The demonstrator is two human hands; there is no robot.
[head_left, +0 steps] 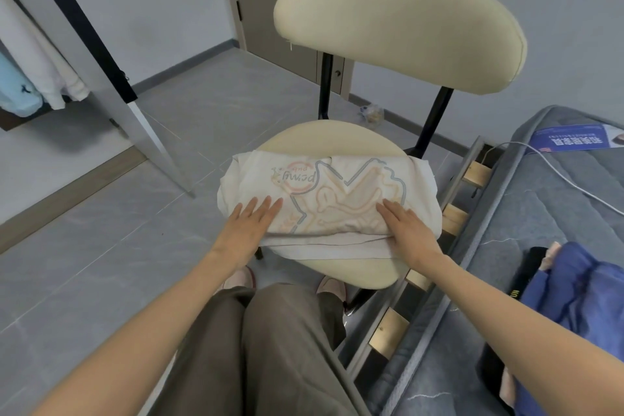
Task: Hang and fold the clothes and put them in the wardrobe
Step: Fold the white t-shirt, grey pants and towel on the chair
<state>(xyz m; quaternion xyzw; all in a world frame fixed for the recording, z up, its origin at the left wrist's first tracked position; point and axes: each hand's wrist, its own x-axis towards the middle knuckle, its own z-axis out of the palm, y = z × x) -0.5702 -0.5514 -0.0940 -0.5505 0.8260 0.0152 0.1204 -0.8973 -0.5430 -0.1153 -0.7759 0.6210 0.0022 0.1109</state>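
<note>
A folded white T-shirt (337,186) with a pastel cartoon print lies on the seat of a cream chair (398,27). My left hand (248,223) lies flat on the shirt's near left corner, fingers straight. My right hand (407,230) presses flat on the near right part, its thumb side at the shirt's front edge. Neither hand grips the cloth. Blue clothes (580,307) sit piled on the bed at the right. An open wardrobe at the far left shows hanging garments (37,78) in white and light blue.
A grey mattress (553,219) on a slatted frame runs along the right, close to the chair. A white cable (553,169) and a blue leaflet (574,140) lie on it. A mirrored wardrobe door (111,78) stands at the left. Grey tiled floor surrounds the chair.
</note>
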